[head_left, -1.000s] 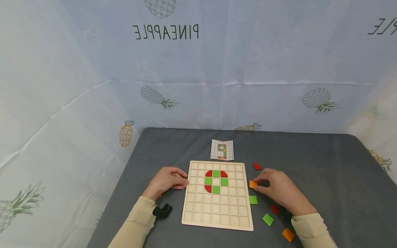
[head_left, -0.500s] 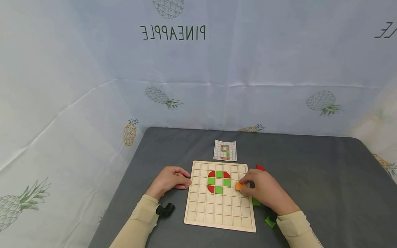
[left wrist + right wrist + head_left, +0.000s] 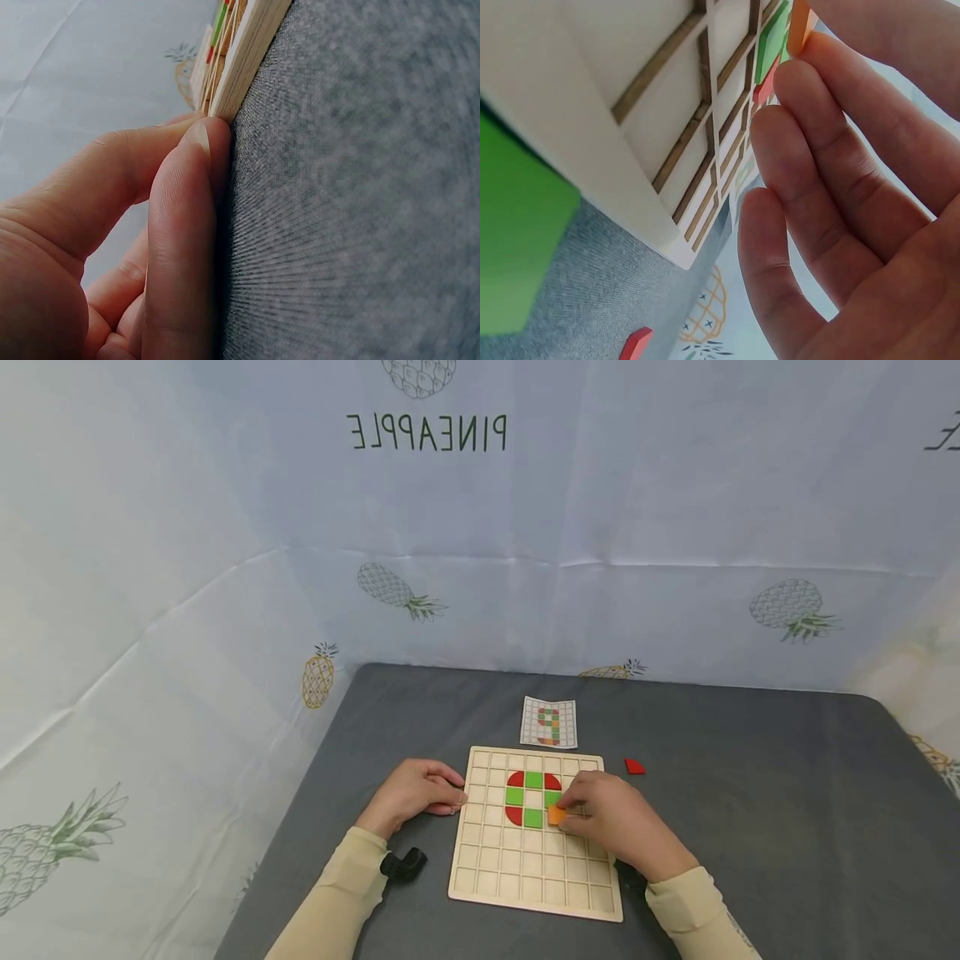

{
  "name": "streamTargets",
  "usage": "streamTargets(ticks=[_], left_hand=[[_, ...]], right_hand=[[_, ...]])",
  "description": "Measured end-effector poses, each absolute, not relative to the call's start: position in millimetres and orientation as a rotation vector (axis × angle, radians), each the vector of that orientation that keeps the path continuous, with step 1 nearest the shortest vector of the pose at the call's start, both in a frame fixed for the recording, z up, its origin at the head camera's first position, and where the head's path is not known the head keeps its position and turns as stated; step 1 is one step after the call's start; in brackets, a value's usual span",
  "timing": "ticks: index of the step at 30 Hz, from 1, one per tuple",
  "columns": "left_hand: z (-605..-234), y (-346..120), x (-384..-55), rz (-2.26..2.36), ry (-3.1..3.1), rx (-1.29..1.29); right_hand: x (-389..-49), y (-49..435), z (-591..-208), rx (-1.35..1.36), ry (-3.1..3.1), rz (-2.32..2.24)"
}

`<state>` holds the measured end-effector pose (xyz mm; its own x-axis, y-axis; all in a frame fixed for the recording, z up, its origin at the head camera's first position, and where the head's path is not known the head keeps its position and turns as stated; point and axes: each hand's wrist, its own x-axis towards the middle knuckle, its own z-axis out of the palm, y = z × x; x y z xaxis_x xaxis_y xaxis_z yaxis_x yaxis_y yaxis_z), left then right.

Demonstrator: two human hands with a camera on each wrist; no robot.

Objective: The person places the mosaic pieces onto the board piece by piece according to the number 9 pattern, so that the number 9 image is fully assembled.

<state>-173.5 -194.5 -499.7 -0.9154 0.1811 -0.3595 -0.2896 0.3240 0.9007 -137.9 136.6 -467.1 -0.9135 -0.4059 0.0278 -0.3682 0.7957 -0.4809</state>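
My right hand (image 3: pixel 615 818) pinches an orange square tile (image 3: pixel 557 815) between thumb and index finger, close over the wooden grid board (image 3: pixel 510 885). That tile sits right of the lowest green tile (image 3: pixel 533 818) and just below another green tile (image 3: pixel 552 798). In the right wrist view, the orange tile (image 3: pixel 801 28) shows at the fingertips, its far part cut off. Red rounded tiles (image 3: pixel 515 779) and green squares form a ring in the board's upper half. At the board's left edge, my left hand (image 3: pixel 416 793) holds the rim with thumb and fingertips (image 3: pixel 199 139).
A paper card (image 3: pixel 528 722) with a coloured grid pattern lies behind the board. One red tile (image 3: pixel 635 767) lies right of the board on the dark grey table (image 3: pixel 750 793). A loose green tile (image 3: pixel 517 232) shows beside the board in the right wrist view.
My right hand has carried the orange tile leftward from the table beside the board to over the grid, next to the green tiles. My left hand stays at the board's left edge.
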Motion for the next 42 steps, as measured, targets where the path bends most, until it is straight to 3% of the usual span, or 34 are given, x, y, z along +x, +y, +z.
streamTargets(ticks=[42], left_hand=[[-501.1, -193.4, -175.9, 1.611, 2.204, -0.112]], right_hand=[[-139.5, 127.2, -473.6, -0.562, 2.935, -0.691]])
